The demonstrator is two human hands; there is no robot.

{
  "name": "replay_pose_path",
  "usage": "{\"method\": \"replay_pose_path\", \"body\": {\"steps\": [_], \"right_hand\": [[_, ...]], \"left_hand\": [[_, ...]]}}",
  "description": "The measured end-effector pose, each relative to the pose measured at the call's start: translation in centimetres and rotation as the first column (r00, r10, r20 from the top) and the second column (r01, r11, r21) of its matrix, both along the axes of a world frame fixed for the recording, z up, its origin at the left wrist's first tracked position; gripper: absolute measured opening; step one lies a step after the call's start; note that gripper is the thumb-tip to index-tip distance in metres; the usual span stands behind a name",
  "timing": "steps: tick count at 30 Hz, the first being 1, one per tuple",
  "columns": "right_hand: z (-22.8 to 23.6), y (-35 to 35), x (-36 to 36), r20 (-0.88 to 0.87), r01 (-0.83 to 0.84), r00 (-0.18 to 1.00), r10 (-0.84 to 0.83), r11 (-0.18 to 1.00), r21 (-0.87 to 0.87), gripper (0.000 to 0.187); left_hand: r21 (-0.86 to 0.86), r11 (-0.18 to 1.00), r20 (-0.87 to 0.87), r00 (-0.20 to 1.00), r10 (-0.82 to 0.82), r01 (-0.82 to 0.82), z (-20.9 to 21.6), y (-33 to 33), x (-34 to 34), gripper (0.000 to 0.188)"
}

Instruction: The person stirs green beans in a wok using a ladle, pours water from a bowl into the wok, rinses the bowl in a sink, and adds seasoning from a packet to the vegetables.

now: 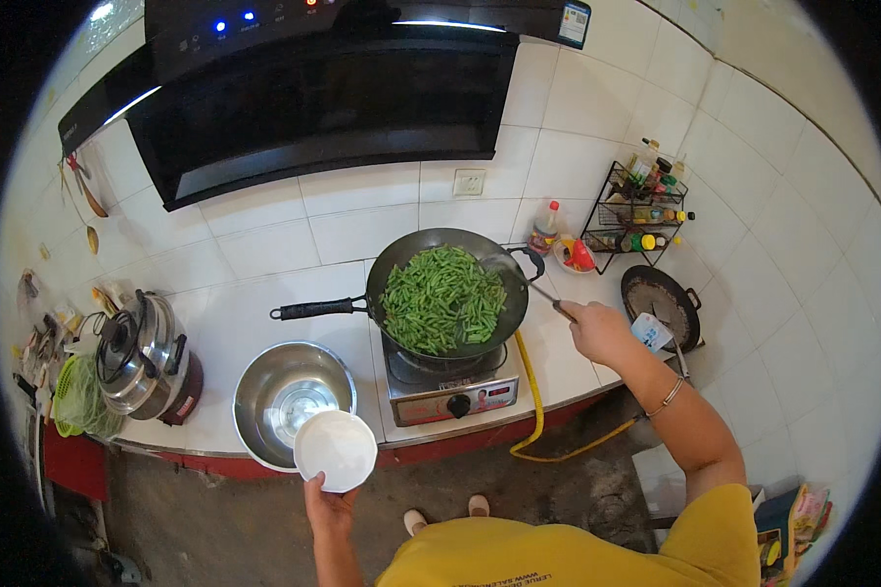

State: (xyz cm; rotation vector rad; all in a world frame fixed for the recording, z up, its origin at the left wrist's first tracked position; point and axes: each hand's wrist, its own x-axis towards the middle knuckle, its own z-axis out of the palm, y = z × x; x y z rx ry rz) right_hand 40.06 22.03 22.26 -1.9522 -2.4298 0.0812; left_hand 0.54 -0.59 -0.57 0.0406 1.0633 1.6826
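Note:
My right hand is closed round the handle of a wok spatula, whose head lies at the right inner side of a dark wok. A heap of cut green beans fills much of the wok. The wok sits on a gas stove with a black knob; any flame is hidden beneath it. At the counter's front edge my left hand grips a white bowl by its near rim. The bowl looks bare inside and overlaps the front of a large steel basin in this view.
A silver pressure cooker stands left. Behind the wok's right side are a red-capped bottle and a spice rack. A second dark pan leans right. A yellow hose hangs over the front edge; a range hood juts above.

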Motion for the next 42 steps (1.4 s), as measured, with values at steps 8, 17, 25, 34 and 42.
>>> {"method": "replay_pose_path", "body": {"steps": [8,17,25,34,42], "right_hand": [[-5.2,-0.4,-1.2,-0.609,-0.028,0.690,-0.391,0.826,-0.563,0.038],[-7.8,5.2,0.1,-0.554,0.013,0.828,-0.088,0.990,-0.139,0.041],[-11.7,9.6,-5.7,-0.509,-0.380,0.764,0.398,0.914,0.143,0.044],[4.4,-1.0,-3.5,0.050,-0.437,0.893,0.448,0.887,-0.152,0.039],[5.9,-3.9,-1.9,-0.135,-0.406,0.913,0.384,0.838,-0.366,0.042]], "left_hand": [[-0.036,0.999,-0.013,0.999,0.030,-0.030,1.3,0.2,-0.1,0.066],[-0.033,0.995,-0.010,0.995,0.098,-0.098,0.0,-1.0,-0.1,0.065],[-0.038,0.993,-0.016,0.993,0.115,-0.115,-0.1,-3.2,0.4,0.063],[-0.006,0.984,0.004,0.984,0.175,-0.175,-0.6,-2.7,0.9,0.065],[0.026,0.995,0.000,0.996,0.095,-0.095,0.9,-0.6,0.8,0.063]]}}
